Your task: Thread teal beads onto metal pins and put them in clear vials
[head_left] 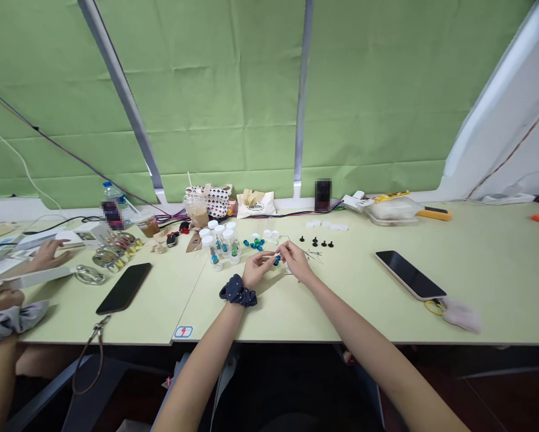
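My left hand (257,269), with a dark scrunchie (237,291) at its wrist, is closed on a small blue bead-like piece (277,261). My right hand (295,261) meets it there, its fingertips pinched together at the piece; what they grip is too small to make out. Just behind my hands lie several blue and green pieces (254,243) of the same sort. Left of them stand clear tubes (233,255) with white caps, some holding blue or green pieces. Thin metal wires (314,257) lie beside my right hand, and small black parts (315,242) stand behind them.
White caps (327,224) lie at the back. A phone (409,276) with a fluffy charm is at right, another phone (124,289) at left. Drink cups (196,211) stand behind the tubes. A co-worker's hands (50,255) are at far left.
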Available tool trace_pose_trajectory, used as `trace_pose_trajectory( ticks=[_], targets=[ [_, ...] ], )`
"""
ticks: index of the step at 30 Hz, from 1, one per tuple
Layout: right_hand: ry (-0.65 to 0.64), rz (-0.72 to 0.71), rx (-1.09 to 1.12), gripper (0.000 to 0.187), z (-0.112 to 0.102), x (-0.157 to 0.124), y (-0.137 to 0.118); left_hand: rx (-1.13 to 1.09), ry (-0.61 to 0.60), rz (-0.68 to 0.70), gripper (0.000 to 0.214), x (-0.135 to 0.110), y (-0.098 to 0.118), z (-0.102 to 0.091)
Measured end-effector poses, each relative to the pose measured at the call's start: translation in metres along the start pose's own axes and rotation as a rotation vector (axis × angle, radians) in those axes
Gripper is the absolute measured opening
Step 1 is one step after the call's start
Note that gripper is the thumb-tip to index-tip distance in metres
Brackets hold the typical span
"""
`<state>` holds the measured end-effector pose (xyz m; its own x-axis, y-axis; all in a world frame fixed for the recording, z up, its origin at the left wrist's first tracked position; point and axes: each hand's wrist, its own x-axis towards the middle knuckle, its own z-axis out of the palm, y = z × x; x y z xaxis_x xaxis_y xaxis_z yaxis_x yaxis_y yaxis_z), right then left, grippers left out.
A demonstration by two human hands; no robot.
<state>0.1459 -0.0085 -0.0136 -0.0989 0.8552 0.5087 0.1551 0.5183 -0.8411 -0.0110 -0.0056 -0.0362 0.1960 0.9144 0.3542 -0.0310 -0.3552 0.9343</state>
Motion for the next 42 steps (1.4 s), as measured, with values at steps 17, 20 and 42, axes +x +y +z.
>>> trace_pose_trajectory(
  ticks=[17, 20, 42],
  targets=[
    [0.138, 0.115, 0.123, 0.039, -0.008, 0.007, 0.004, 1.189, 0.129, 0.174, 0.027, 0.016, -0.022, 0.006],
    [0.145, 0.125, 0.118, 0.039, -0.008, 0.008, 0.008, 1.157, 0.141, 0.177, 0.020, 0.016, -0.023, 0.005],
    [0.369, 0.138, 0.351, 0.042, -0.016, 0.014, 0.005, 0.683, 0.280, 0.691, 0.042, -0.007, 0.019, 0.009]
  ],
)
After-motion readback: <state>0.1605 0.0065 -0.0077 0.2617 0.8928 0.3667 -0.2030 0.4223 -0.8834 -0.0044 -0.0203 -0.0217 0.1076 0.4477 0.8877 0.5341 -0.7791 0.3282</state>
